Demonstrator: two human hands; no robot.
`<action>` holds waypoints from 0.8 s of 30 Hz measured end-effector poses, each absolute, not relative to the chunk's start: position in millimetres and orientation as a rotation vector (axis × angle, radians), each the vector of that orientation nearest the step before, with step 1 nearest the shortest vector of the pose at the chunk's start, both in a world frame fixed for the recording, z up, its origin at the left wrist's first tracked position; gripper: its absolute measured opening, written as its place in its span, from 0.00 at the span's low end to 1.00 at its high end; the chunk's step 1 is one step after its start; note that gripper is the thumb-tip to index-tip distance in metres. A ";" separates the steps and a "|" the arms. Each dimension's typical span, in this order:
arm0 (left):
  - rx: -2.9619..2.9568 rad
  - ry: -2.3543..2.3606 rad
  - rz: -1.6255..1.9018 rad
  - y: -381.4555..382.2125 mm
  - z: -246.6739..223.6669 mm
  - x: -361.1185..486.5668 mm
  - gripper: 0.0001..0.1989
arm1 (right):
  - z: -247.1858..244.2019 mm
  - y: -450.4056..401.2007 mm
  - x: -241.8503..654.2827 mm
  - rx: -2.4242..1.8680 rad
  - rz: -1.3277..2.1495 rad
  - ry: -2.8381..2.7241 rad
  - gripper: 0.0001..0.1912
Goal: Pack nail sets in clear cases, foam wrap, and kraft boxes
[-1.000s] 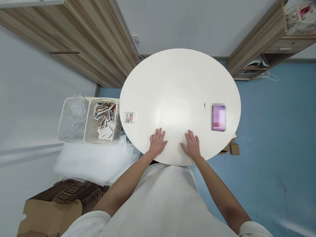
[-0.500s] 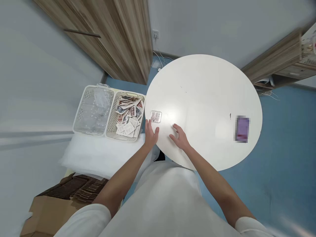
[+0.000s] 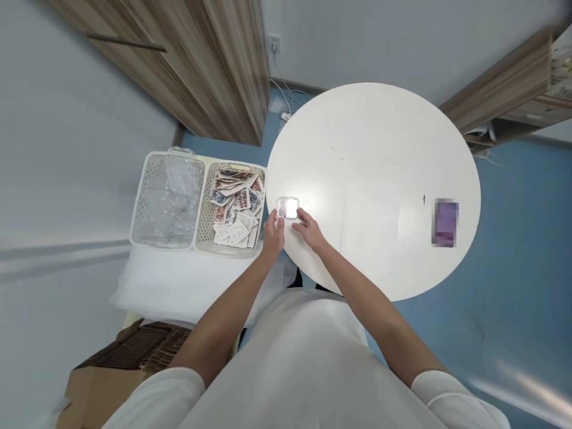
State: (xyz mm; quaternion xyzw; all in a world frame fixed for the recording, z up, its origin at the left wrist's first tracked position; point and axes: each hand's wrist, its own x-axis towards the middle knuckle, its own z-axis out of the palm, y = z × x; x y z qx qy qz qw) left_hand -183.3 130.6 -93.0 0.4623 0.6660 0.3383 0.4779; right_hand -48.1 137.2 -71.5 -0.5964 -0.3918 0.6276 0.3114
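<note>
A small clear plastic case (image 3: 288,208) with a printed reddish card inside is at the left edge of the round white table (image 3: 379,149), bright glare covering its right half. My left hand (image 3: 273,235) grips its lower left corner, thumb at the near edge. On the other side, my right hand (image 3: 310,231) has its fingertips on the case's right edge, thumb bent near the lower corner. Left of the table, a plastic basket (image 3: 200,235) is filled with printed cards (image 3: 236,229). Beside it, another basket (image 3: 132,229) contains clear plastic cases (image 3: 167,202).
A pixelated purple object (image 3: 445,223) lies on the table's right side. White soft sheeting (image 3: 174,280) is in front of the baskets, with a cardboard box (image 3: 102,387) below. A wooden cabinet (image 3: 214,71) stands behind; cables (image 3: 286,98) run along the floor by the wall.
My right hand has moved left and reached the case's right edge. My left fingers have closed at its lower left. Glare now covers part of the case, and the view has shifted slightly.
</note>
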 end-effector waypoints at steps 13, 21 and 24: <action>1.244 1.343 0.735 82.3 -78.8 -105.1 0.26 | -65.6 63.1 56.7 -1.666 1.374 -1.143 0.24; 1.363 1.177 0.521 39.7 -69.0 -24.4 0.26 | -73.9 -4.4 154.3 -1.775 1.236 -1.274 0.24; 1.378 1.199 0.479 33.9 -67.9 -8.1 0.26 | -81.3 -9.0 170.4 -1.764 1.246 -1.322 0.24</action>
